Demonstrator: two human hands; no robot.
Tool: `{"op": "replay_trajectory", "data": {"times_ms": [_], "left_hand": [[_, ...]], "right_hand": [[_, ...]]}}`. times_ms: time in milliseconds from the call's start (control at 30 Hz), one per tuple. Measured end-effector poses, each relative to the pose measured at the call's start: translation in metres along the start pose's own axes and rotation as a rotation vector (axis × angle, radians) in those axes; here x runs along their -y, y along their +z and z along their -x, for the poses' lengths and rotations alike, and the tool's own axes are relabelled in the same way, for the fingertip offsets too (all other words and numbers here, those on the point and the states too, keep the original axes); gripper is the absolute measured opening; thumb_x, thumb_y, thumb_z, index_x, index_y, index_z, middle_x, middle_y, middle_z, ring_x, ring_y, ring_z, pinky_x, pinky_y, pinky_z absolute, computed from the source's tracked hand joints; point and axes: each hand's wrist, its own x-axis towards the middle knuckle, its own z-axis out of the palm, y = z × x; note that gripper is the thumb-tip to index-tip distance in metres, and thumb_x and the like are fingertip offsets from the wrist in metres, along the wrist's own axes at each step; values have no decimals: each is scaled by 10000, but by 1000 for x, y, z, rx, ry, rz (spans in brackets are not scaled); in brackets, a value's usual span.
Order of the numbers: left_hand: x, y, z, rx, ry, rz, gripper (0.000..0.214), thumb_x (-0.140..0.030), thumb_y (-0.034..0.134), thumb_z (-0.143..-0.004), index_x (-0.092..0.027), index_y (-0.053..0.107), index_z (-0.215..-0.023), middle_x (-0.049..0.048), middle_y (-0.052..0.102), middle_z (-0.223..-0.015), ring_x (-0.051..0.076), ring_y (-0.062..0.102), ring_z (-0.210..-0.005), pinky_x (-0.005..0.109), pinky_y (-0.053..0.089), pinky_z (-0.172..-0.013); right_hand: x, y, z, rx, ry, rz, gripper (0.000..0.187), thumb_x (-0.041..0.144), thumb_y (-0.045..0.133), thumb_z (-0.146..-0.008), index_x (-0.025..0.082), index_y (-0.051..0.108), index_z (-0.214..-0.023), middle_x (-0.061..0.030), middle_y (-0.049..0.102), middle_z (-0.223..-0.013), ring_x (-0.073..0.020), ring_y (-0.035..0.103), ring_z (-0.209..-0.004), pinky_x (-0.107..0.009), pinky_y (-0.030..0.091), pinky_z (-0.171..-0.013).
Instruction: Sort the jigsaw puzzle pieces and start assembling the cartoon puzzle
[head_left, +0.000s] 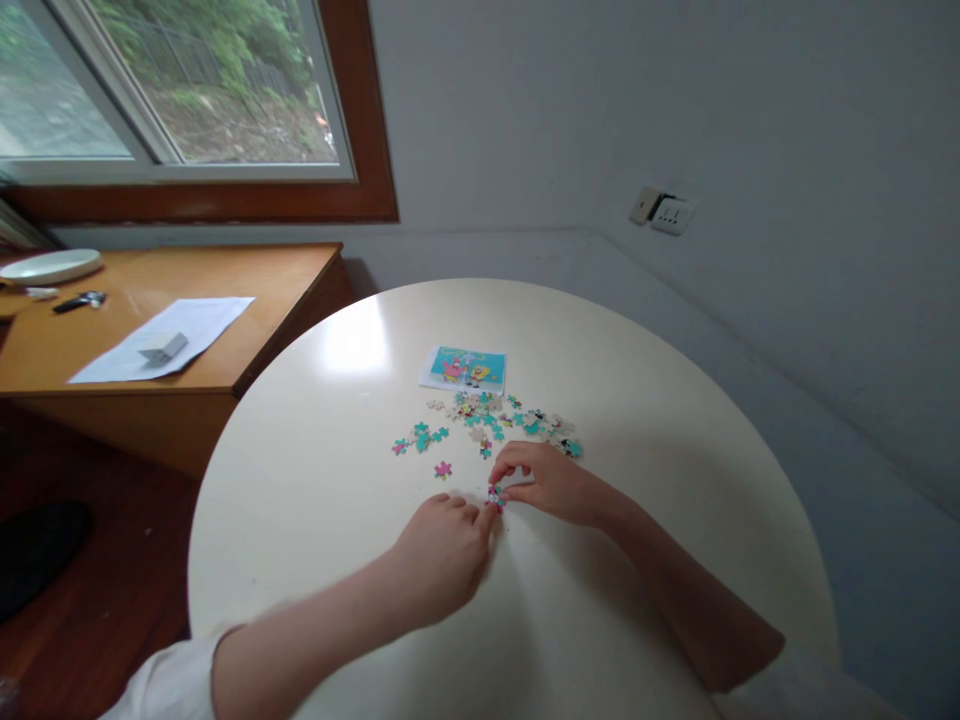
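Note:
A small pink, teal and white jigsaw puzzle piece (pixel 494 495) lies on the table between my hands; whether it is one piece or two joined is too small to tell. My right hand (pixel 541 478) pinches it from the right with thumb and fingertips. My left hand (pixel 450 545) is closed, its fingers curled and its index fingertip and thumb at the piece's lower edge. A pink puzzle piece (pixel 443 469) lies alone just beyond my left hand. Farther off are a small group of teal pieces (pixel 422 437) and a loose pile of puzzle pieces (pixel 480 408), some face down.
Behind the pile lies a cartoon picture card (pixel 469 369) on the round white table (pixel 300 520). To the left stands a wooden desk (pixel 292 275) bearing paper (pixel 202 318), a small white box (pixel 163 347) and a white plate (pixel 52 266). A wall socket (pixel 672 214) is at right.

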Motion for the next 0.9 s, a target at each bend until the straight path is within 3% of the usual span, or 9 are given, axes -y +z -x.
{"op": "replay_trajectory", "data": {"times_ms": [100, 300, 500, 900], "left_hand": [[2, 4, -2, -55, 0, 19, 274, -158, 402, -829, -110, 538, -1062, 90, 640, -824, 202, 598, -774, 338, 461, -721], [12, 14, -6, -277, -31, 58, 243, -164, 393, -860, -164, 597, -991, 80, 587, -883, 191, 530, -850, 370, 428, -830], [18, 20, -8, -301, -1, 12, 246, -140, 436, -838, -154, 588, -1031, 72, 573, -834, 186, 532, -801, 379, 434, -826], [14, 19, -11, -326, 42, -98, 212, -169, 411, -875, -152, 621, -898, 59, 576, -793, 187, 523, -766, 368, 438, -761]], "right_hand": [[-1, -2, 1, 11, -12, -1, 124, 103, 626, -660, 192, 653, -744, -8, 628, -795, -143, 548, -758, -243, 409, -694], [2, -1, 1, 2, -5, 2, 116, 105, 632, -657, 190, 651, -734, -5, 624, -787, -143, 551, -758, -242, 404, -686], [2, 0, 1, 5, -17, 28, 128, 91, 634, -660, 181, 653, -748, -4, 623, -785, -139, 550, -755, -241, 406, -689], [5, -1, 0, -3, -26, 40, 87, 88, 662, -660, 167, 666, -698, -5, 609, -750, -128, 561, -734, -233, 414, -684]]}}
